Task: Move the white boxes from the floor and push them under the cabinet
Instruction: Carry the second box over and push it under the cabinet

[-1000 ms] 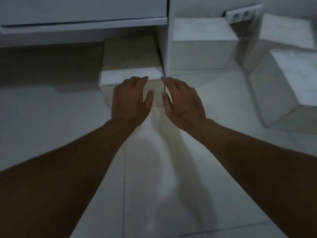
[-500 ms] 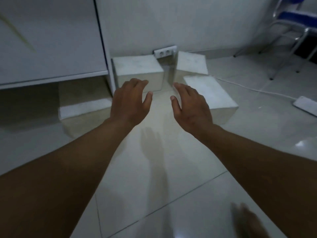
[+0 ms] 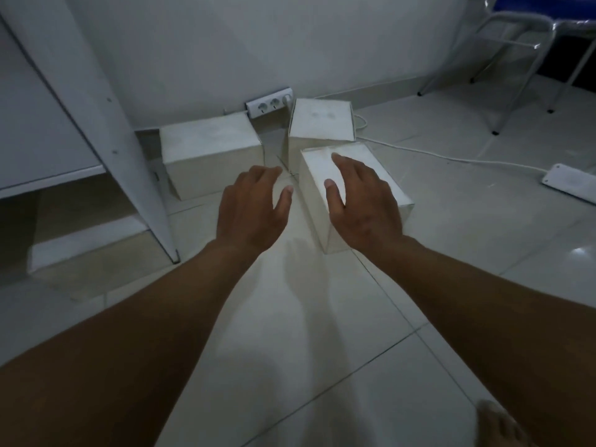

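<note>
- White boxes: the nearest box [image 3: 322, 191] lies on the tiled floor [image 3: 322, 333], two more behind it — one [image 3: 211, 150] beside the cabinet [image 3: 80, 101], one [image 3: 319, 124] by the wall socket [image 3: 269, 104].
- A fourth box [image 3: 87, 240] sits under the cabinet.
- Right hand [image 3: 362, 204] is spread over the nearest box; contact unclear.
- Left hand [image 3: 250, 211] hovers spread, holding nothing.

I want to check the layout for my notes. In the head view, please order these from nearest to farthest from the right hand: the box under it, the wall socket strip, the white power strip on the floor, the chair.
1. Box, directly under the right hand.
2. Wall socket strip, ahead, slightly left.
3. White power strip, far right on the floor.
4. Chair, in the upper right corner.
</note>
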Demonstrator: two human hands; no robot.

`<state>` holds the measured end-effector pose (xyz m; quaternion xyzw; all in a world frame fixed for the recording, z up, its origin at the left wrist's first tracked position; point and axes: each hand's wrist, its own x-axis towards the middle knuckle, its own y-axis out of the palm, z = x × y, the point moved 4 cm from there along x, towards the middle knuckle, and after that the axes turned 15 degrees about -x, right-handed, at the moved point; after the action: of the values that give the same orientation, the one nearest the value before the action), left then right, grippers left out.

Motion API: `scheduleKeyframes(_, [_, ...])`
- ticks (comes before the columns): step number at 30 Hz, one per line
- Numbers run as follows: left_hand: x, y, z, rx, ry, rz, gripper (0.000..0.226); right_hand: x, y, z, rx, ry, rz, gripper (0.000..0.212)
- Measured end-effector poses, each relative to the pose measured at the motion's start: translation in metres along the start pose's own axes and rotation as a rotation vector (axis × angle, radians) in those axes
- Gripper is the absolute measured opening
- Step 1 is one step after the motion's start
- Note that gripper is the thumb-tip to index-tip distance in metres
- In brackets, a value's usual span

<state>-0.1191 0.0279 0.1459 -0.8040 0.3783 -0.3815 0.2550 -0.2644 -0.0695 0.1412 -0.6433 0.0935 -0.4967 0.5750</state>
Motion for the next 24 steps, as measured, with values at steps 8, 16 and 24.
scheduleKeyframes(8, [0.075,0.110,-0.022,-0.005,-0.147,-0.019,0.047,0.065,0.055,-0.110,0.016,0.020,0.097,0.047])
scheduleKeyframes(16, [0.129,0.191,-0.032,0.055,-0.308,-0.002,0.047,0.109,0.118,-0.194,0.134,0.021,0.196,0.051])
scheduleKeyframes(24, [0.162,0.223,-0.009,0.081,-0.347,-0.010,0.050,0.138,0.159,-0.221,0.141,0.169,0.292,0.063])
